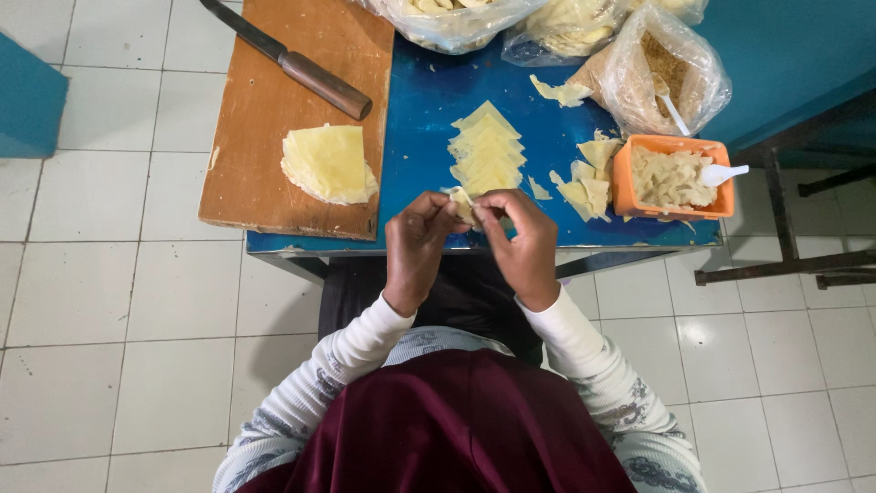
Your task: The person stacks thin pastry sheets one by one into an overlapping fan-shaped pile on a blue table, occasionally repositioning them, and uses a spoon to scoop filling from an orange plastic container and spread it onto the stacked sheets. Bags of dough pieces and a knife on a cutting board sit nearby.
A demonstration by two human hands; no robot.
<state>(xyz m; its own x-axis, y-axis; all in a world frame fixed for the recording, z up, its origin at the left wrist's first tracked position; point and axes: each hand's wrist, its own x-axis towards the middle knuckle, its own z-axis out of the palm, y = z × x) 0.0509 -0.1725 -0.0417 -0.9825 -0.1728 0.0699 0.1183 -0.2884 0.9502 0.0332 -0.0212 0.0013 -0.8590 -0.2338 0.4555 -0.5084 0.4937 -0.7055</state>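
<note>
My left hand and my right hand meet at the near edge of the blue table, both pinching one small pale dough wrapper between the fingertips. Just beyond my hands lies a fanned row of cut yellow wrappers. An orange tub of pale filling with a white spoon stands to the right. Folded pieces lie beside the tub.
A wooden cutting board at the left carries a stack of wrapper sheets and a knife. Clear plastic bags of food stand along the far edge. White tiled floor surrounds the table; a dark metal frame is at right.
</note>
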